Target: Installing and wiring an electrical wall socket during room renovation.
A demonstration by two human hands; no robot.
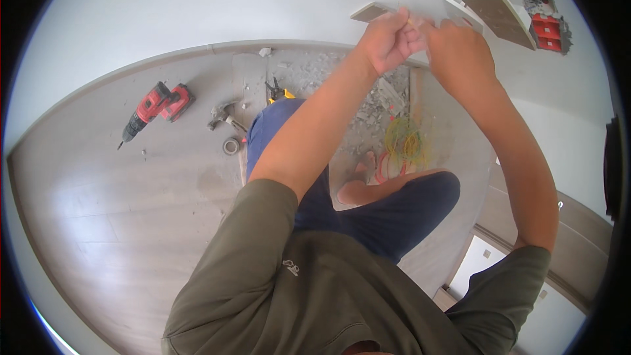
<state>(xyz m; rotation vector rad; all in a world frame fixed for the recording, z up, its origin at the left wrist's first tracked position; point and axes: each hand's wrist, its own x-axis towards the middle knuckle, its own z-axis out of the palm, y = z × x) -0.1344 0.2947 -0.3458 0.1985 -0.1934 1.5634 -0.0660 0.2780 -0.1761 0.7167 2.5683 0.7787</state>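
Both hands are raised together at the white wall. My left hand has curled fingers around a small, thin, pale yellowish piece that is too small to make out. My right hand is closed beside it, with what its fingers hold partly hidden. Just behind and around my hands, a beige plate and a white-edged plate stick out from the wall. Further right is a larger tilted beige plate, next to an opening with red boxes and a grey, rough edge.
A red cordless drill lies on the floor, left of a hammer, tape roll and yellow-handled tool. Grey rubble and coiled yellow-green wires lie below my hands, beside my bent legs.
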